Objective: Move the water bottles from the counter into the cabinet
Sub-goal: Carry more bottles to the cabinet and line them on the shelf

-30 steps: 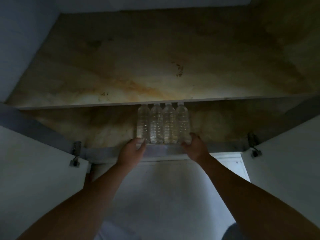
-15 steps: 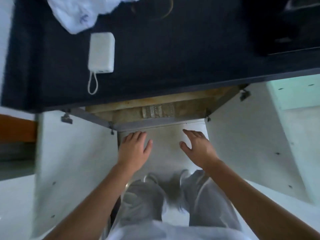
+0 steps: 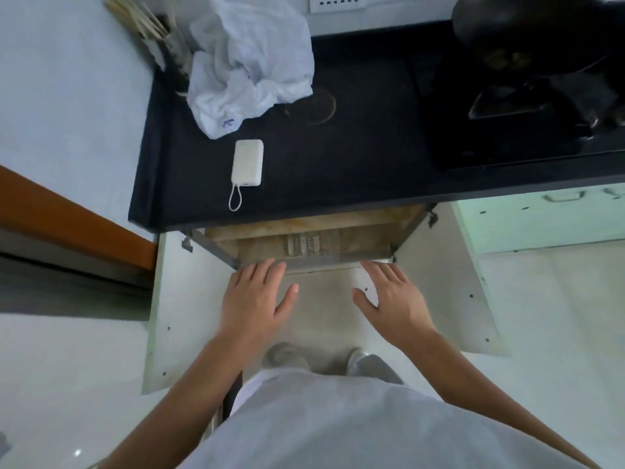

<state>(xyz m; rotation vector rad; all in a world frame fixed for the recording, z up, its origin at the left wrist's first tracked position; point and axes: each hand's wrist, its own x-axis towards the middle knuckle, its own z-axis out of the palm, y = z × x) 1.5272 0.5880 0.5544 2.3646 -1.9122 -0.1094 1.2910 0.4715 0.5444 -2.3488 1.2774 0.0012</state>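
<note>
Several clear water bottles [image 3: 303, 244] stand side by side on the bottom shelf of the open cabinet [image 3: 314, 264] under the black counter [image 3: 355, 157]. Only their tops show below the counter edge. My left hand [image 3: 255, 299] hovers in front of the cabinet with fingers straight and spread, holding nothing. My right hand [image 3: 394, 299] hovers level with it to the right, also flat and empty. Both hands are apart from the bottles.
Both cabinet doors, left door [image 3: 169, 316] and right door [image 3: 449, 292], stand swung out beside my arms. On the counter lie a white power bank [image 3: 247, 163], a crumpled white bag [image 3: 250, 62] and a black stove [image 3: 527, 106]. My feet [image 3: 287, 355] are on the floor below.
My hands let go of the bottles and drew back out of the cabinet. My head rose from inside the cabinet to above the counter.
</note>
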